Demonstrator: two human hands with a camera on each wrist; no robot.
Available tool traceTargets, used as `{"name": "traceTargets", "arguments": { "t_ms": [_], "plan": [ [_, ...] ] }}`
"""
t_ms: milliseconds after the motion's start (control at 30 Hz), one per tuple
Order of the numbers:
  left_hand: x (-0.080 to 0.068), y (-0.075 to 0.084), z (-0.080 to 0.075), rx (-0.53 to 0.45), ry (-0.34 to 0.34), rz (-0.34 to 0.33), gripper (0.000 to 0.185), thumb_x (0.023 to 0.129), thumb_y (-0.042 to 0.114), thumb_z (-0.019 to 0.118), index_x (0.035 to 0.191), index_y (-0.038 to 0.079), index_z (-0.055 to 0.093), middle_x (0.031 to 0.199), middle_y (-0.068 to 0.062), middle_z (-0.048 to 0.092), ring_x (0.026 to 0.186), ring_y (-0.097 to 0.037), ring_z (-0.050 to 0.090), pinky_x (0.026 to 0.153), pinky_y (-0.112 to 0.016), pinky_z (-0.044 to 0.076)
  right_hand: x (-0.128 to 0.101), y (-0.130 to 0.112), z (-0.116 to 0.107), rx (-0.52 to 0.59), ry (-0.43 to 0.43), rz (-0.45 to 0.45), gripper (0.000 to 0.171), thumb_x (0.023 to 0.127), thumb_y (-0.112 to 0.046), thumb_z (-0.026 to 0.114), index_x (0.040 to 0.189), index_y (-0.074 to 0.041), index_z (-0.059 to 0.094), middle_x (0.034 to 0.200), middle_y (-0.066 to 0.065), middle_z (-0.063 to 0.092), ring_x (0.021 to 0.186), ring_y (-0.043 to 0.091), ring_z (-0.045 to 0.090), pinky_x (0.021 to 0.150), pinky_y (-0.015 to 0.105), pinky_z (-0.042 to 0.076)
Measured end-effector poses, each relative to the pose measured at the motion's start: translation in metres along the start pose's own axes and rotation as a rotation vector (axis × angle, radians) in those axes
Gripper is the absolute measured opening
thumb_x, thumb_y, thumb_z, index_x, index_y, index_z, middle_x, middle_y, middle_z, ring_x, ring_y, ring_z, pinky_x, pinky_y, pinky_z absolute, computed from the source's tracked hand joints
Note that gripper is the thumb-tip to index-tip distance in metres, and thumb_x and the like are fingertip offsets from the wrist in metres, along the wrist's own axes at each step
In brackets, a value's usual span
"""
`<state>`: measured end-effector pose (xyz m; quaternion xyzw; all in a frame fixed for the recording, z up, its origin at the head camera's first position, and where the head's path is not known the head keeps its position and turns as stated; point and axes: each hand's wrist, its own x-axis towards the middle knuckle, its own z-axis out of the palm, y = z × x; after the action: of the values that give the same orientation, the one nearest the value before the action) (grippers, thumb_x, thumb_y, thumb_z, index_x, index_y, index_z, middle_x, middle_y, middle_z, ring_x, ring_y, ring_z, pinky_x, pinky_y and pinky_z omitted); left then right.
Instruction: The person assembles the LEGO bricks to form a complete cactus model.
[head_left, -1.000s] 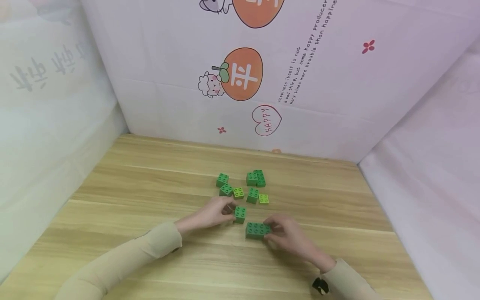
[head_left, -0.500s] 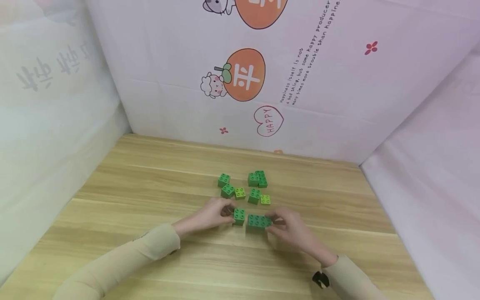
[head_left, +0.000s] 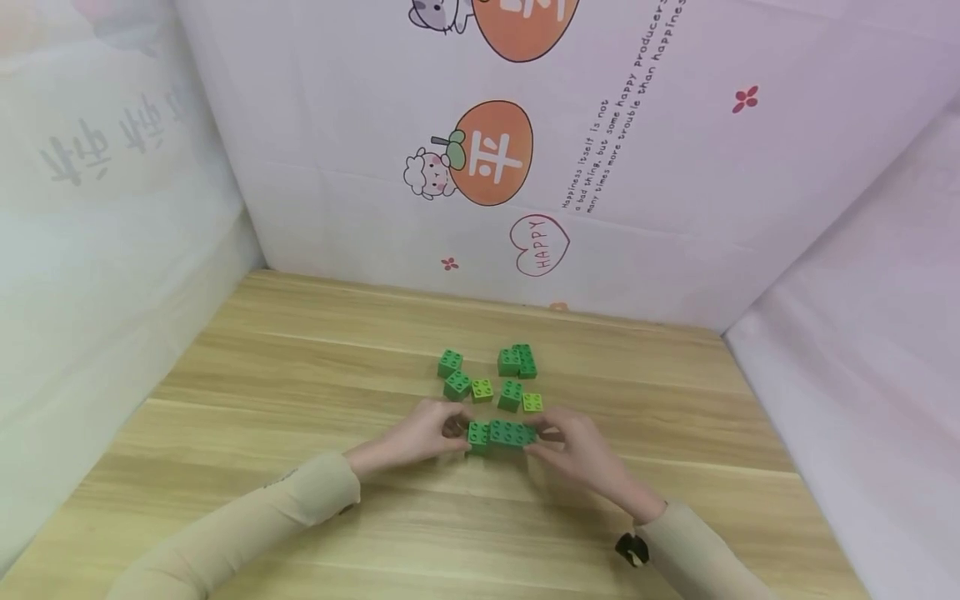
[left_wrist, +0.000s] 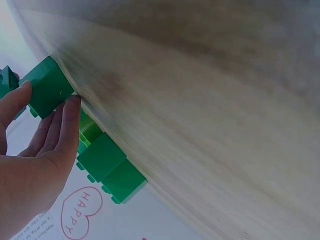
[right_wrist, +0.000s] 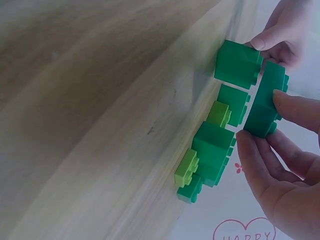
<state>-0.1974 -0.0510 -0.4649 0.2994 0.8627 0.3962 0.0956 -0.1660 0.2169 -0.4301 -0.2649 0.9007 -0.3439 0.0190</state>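
Observation:
My left hand (head_left: pixel 426 431) pinches a small green square toy building brick (head_left: pixel 477 436), which stands on the table with studs up. In the left wrist view, thumb and fingers lie on opposite sides of that brick. My right hand (head_left: pixel 581 454) grips a longer green building brick (head_left: pixel 507 433) by its right end, between thumb and fingers. The right wrist view has the long brick (right_wrist: pixel 265 102) lifted off the table, studs up, a narrow gap from the top of the small brick (right_wrist: pixel 236 64). The far faces of both bricks are hidden.
Beyond the hands lie several more bricks: green square ones (head_left: pixel 457 384), two thin lime ones (head_left: pixel 532 402), and a longer green one (head_left: pixel 526 362) beside a square one. White printed cloth (head_left: pixel 360 167) encloses the wooden table (head_left: pixel 360 333) at the back and sides.
The long brick in my right hand has moved away from me and leftward, ending close by the small brick. My left hand has shifted the small brick slightly toward me.

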Motion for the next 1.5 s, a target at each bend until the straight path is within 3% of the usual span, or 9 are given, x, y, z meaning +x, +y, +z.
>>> {"name": "traceTargets", "arguments": {
  "t_ms": [600,1033,1267,1500],
  "plan": [
    [-0.001,-0.001,0.000,-0.007,-0.012,0.001,0.033,0.087,0.015,0.075,0.117,0.004,0.068,0.109,-0.009,0.075,0.094,-0.016,0.072,0.080,-0.017,0.059,0.013,-0.013,0.002,0.023,-0.019,0.001,0.030,0.084,-0.007,0.076,0.112,-0.002,0.067,0.110,0.012,0.070,0.102,0.026,0.070,0.086,0.028,0.062],
    [-0.001,-0.001,0.000,-0.029,-0.017,0.013,0.031,0.085,0.013,0.076,0.113,0.001,0.068,0.106,-0.012,0.075,0.092,-0.019,0.072,0.079,-0.021,0.060,0.017,-0.014,0.009,0.012,-0.017,-0.003,0.031,0.084,-0.007,0.076,0.112,-0.001,0.067,0.112,0.014,0.070,0.098,0.027,0.072,0.082,0.028,0.063],
    [-0.003,-0.003,0.003,-0.041,-0.029,-0.004,0.031,0.085,0.014,0.077,0.113,0.003,0.068,0.105,-0.010,0.074,0.092,-0.016,0.072,0.078,-0.014,0.058,0.016,-0.011,0.013,0.023,-0.025,-0.029,0.030,0.083,-0.008,0.077,0.111,0.000,0.067,0.109,0.016,0.070,0.097,0.028,0.071,0.080,0.027,0.063],
    [-0.002,-0.001,0.001,-0.036,-0.013,0.004,0.032,0.085,0.013,0.077,0.113,0.002,0.068,0.105,-0.010,0.075,0.092,-0.017,0.072,0.079,-0.018,0.059,0.018,-0.010,0.012,-0.023,-0.019,-0.103,0.035,0.084,-0.005,0.075,0.117,-0.001,0.069,0.111,0.015,0.070,0.099,0.028,0.069,0.083,0.030,0.063]
  ]
}}
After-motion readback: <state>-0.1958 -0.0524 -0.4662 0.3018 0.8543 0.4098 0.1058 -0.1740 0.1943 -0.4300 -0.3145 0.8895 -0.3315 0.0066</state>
